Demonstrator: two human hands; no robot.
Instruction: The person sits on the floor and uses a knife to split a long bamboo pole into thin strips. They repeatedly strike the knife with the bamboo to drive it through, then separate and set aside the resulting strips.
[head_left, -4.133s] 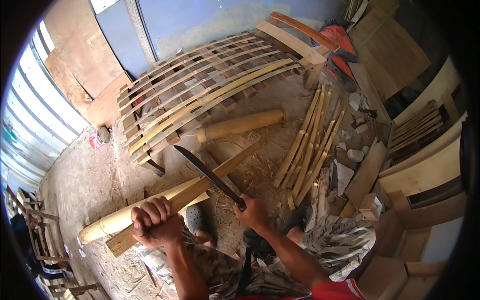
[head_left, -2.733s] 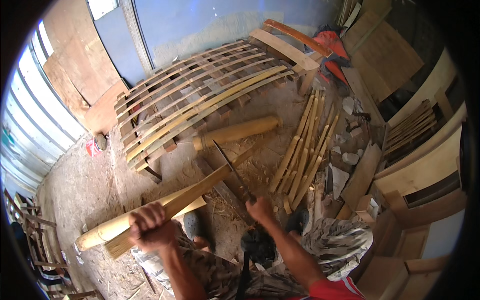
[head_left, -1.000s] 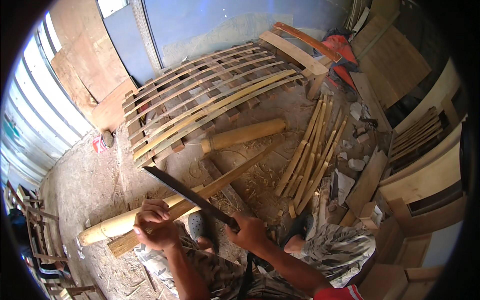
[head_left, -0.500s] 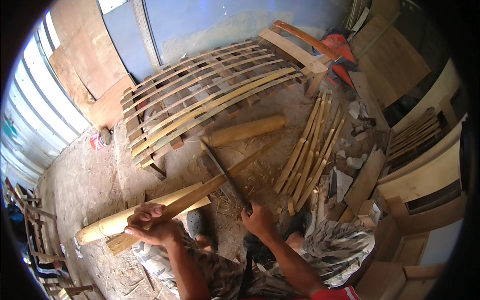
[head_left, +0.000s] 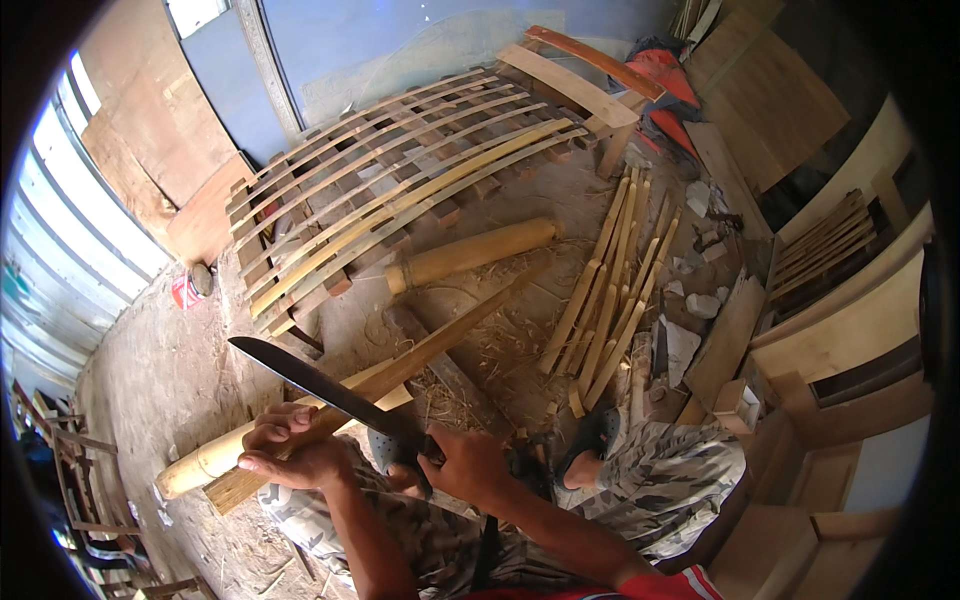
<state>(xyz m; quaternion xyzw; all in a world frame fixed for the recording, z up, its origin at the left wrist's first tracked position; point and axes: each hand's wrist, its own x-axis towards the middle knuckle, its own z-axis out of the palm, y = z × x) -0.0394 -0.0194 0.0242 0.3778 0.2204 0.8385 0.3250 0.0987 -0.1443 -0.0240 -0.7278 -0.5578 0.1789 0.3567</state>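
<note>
Your left hand [head_left: 288,448] has its fingers loosely curled with the thumb parted off, so nothing's clamped there; it sits at the near end of the strip [head_left: 455,330], and whether the palm is actually pressing on it is hidden. Your right hand [head_left: 466,465] is the opposite, fingers wrapped tight round the handle of the machete [head_left: 322,390], which makes sense for keeping a long blade under control. The blade slants across above the strip, tip off to your left; can't tell if it touches. The strip runs from beside your left knee out over the floor, crossing the dark block [head_left: 466,388], which probably gives it something firm underneath. Alongside the near half there's a log [head_left: 212,458], close by your hand, and a short log [head_left: 480,256] lies past the block. The thin lengths [head_left: 585,285] are laid roughly side by side to the right, likely to keep them out of your swing. Beyond that, the slatted frame [head_left: 405,196] sits near the blue wall [head_left: 350,40].
</note>
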